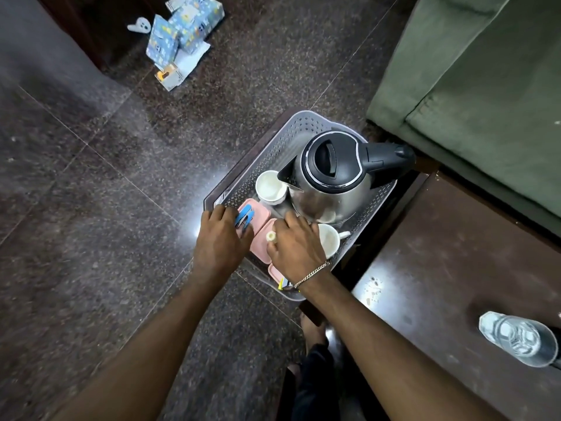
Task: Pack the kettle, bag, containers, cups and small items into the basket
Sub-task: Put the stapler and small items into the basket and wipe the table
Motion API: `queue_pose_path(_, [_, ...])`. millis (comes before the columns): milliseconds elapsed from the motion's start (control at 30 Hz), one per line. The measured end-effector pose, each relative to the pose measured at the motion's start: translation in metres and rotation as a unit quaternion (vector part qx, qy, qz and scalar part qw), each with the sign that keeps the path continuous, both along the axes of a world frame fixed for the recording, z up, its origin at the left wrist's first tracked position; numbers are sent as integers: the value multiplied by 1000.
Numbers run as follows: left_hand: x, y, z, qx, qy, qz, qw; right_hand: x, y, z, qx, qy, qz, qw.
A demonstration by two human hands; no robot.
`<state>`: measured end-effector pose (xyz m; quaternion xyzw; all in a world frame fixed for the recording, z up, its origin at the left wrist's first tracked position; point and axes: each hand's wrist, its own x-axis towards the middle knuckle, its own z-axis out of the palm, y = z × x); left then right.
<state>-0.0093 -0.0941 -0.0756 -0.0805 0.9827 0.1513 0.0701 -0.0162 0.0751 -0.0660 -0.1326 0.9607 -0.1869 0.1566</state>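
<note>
Boxes [182, 38]: blue, loose on the floor [91, 177], far left, well apart from the basket.
Left hand [221, 238]: over the basket's near left corner, fingers curled round a blue clip [244, 218] above a pink container [258, 220].
Basket [273, 153]: grey, on the floor.
Cups: one [270, 185] beside the kettle's spout, another [329, 243] near the right hand.
Right hand [299, 247]: fingers spread, resting on a second pink container [267, 232].
Kettle [331, 180]: steel, upright in the basket.
Bench [455, 253]: dark, right, carrying a bottle [519, 338].

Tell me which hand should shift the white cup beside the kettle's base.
Probably the right hand: it rests right beside that white cup, while the left hand is across the basket, on the blue item.
</note>
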Motion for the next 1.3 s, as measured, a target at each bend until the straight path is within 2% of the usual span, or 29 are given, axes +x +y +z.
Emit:
queue_pose_path(133, [5, 6, 10, 18, 42, -6, 999, 5, 8, 7, -38, 5, -26, 999])
queue_pose_path(267, [13, 22, 22, 50, 100, -71, 991, 18, 28, 20, -93, 49, -66, 992])
queue_pose_path(467, [30, 82, 36, 58, 110, -170, 978, 51, 92, 28, -121, 92, -146, 978])
queue_pose_path(600, [45, 138, 36, 64, 123, -230, 963, 85, 155, 31, -111, 63, -196, 972])
queue_pose_path(967, [115, 339, 5, 113, 69, -397, 908, 212, 349, 18, -63, 44, -356, 931])
queue_pose_path(1100, [153, 409, -6, 126, 52, -446, 884, 266, 413, 3, -38, 12, -414, 909])
queue_pose_path(1300, [211, 486, -18, 122, -45, -510, 850, 342, 484, -26, -3, -19, -475, 880])
